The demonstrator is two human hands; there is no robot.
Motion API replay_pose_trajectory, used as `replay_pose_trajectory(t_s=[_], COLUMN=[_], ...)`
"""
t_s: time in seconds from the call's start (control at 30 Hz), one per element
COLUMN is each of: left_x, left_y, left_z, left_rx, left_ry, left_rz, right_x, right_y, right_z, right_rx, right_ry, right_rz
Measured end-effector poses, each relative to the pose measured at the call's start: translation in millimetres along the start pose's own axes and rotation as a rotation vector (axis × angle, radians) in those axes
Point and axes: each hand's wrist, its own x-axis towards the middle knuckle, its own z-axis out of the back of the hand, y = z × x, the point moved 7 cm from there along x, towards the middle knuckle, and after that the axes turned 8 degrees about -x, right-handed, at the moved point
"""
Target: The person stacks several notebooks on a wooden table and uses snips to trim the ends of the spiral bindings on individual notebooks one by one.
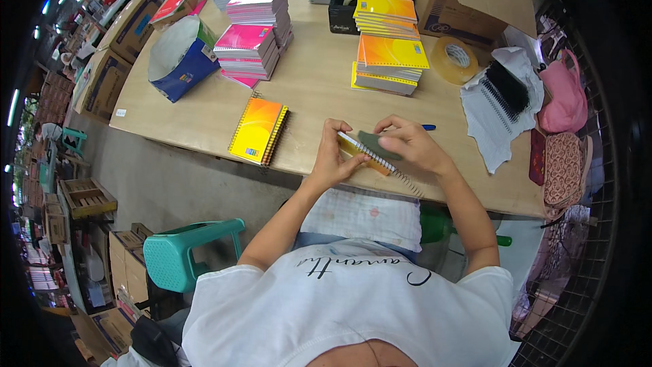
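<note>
Near the table's front edge, my left hand [331,160] grips a small notebook [377,164], tilted with its bound edge up. A wire coil [408,184] runs along that edge and sticks out past its lower right end. My right hand [415,148] is at the same edge, its curled fingers on a dark green flat piece [372,141] lying against the coil. The kind of this green piece is unclear. To the left lies a stack of coil-bound yellow-orange notebooks [258,129]. A blue pen [428,127] lies just beyond my right hand.
Behind are stacks of yellow notebooks [390,54] and pink notebooks [248,47], a tape dispenser [341,15] and a tape roll [454,60]. Black coils [506,88] rest on a white cloth [490,137] at the right. A blue container [182,61] stands left; a green stool [170,258] is below.
</note>
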Motion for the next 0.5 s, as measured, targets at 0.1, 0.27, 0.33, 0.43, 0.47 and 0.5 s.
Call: replay_pose_trajectory(t_s=[0.1, 0.27, 0.33, 0.43, 0.47, 0.5], left_x=[0, 3, 5, 1, 4, 6], left_y=[8, 32, 32, 36, 34, 33], left_z=[6, 23, 26, 25, 26, 26], left_rx=[-0.232, -0.731, -0.729, -0.755, -0.774, -0.794], left_ry=[0.021, 0.055, 0.046, 0.033, 0.032, 0.032], left_rz=[0.1, 0.225, 0.245, 0.293, 0.29, 0.287], right_x=[6, 9, 11, 14, 17, 19], right_y=[4, 4, -4, 3, 2, 3], right_z=[6, -10, -7, -8, -8, -8], right_rx=[-0.269, -0.472, -0.007, 0.124, -0.019, -0.161], right_ry=[-0.066, 0.008, 0.025, 0.032, 0.011, -0.011], right_rz=[-0.063, -0.018, -0.076, 0.074, 0.041, 0.009])
